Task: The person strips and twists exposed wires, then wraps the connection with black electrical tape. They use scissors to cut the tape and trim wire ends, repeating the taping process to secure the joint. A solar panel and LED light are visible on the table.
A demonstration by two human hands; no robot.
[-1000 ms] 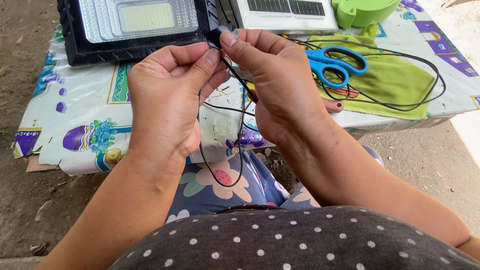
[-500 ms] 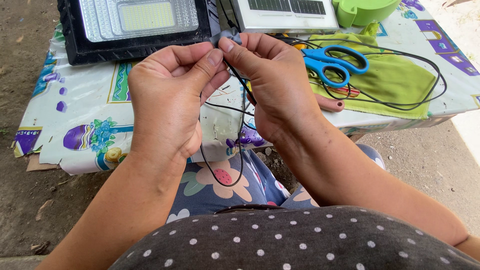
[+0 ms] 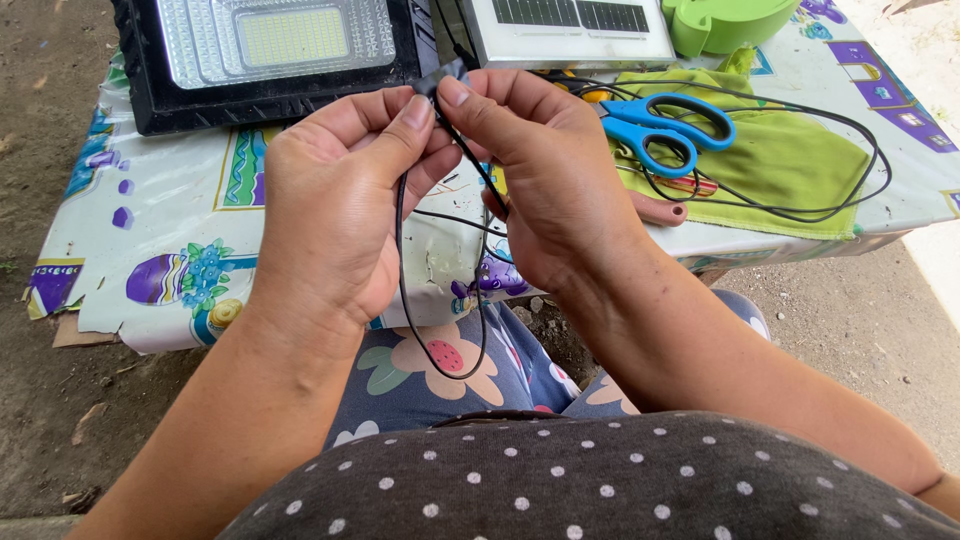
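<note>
My left hand [image 3: 335, 205] and my right hand [image 3: 555, 175] meet above the table's front edge, both pinching a thin black cable [image 3: 440, 310] at a small dark piece [image 3: 445, 75] between the fingertips. The cable hangs in a loop down over my lap. More of it runs right across a green cloth [image 3: 790, 165]. Behind my left hand lies a black LED floodlight [image 3: 270, 45], face up. A small solar panel [image 3: 570, 25] lies behind my right hand.
Blue-handled scissors [image 3: 660, 125] lie on the green cloth beside my right hand. A green plastic bowl [image 3: 735, 20] stands at the back. The table [image 3: 160, 215] has a white patterned oilcloth. Bare dirt ground surrounds it.
Both hands stay pinched on the cable at nearly the same spot; my fingertips have shifted slightly around the dark piece.
</note>
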